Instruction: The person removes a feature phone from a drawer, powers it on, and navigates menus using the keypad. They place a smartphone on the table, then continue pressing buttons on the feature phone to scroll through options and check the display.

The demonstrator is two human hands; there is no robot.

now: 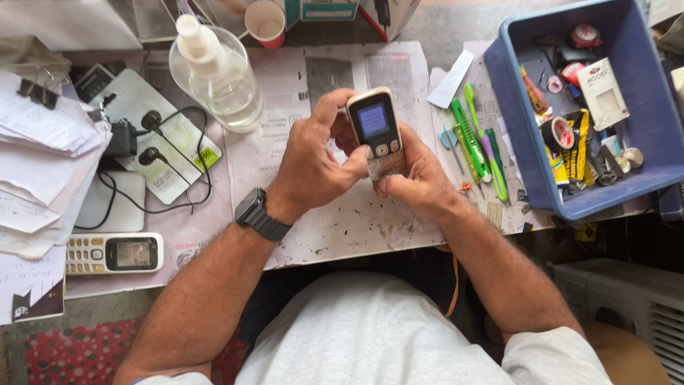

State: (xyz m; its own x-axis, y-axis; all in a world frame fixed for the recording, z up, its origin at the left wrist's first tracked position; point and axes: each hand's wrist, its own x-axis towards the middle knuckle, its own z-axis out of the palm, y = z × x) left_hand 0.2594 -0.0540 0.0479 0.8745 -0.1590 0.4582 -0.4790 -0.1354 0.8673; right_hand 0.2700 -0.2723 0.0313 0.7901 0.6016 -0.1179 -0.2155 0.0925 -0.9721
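Phone (377,132) gripped upright at frame centre, screen lit.
Left hand (313,160) and right hand (420,178) both clasp it, thumbs at the keypad, apparently for pressing.

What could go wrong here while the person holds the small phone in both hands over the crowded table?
1. The small phone is held by the left hand and right hand above the table; a slip might drop it.
2. The clear bottle stands close to the left hand; an elbow move could tip it.
3. The earphone cable lies loose nearby and may snag.
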